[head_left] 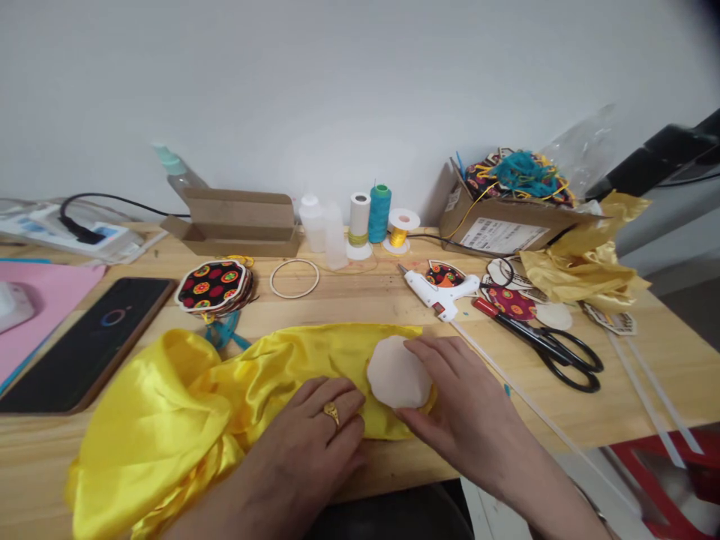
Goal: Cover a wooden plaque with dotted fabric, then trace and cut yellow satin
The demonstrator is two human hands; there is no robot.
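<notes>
The right hand pinches a scalloped white disc already laid over yellow satin, seemingly unfastened; the left hand rests half-curled, its grip unclear.

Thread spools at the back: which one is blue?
The tall, green-topped teal-blue thread spool, between the white cylindrical spool and the short white reel of yellow thread. Neither neighbour is blue.

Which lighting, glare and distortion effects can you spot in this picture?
In the head view, the wall is softly lit, with a dark blurred patch at the top right corner; in the head view, bright sheen marks the yellow cloth; in the head view, the table edge slants at right, possibly wide-angle distortion.
</notes>
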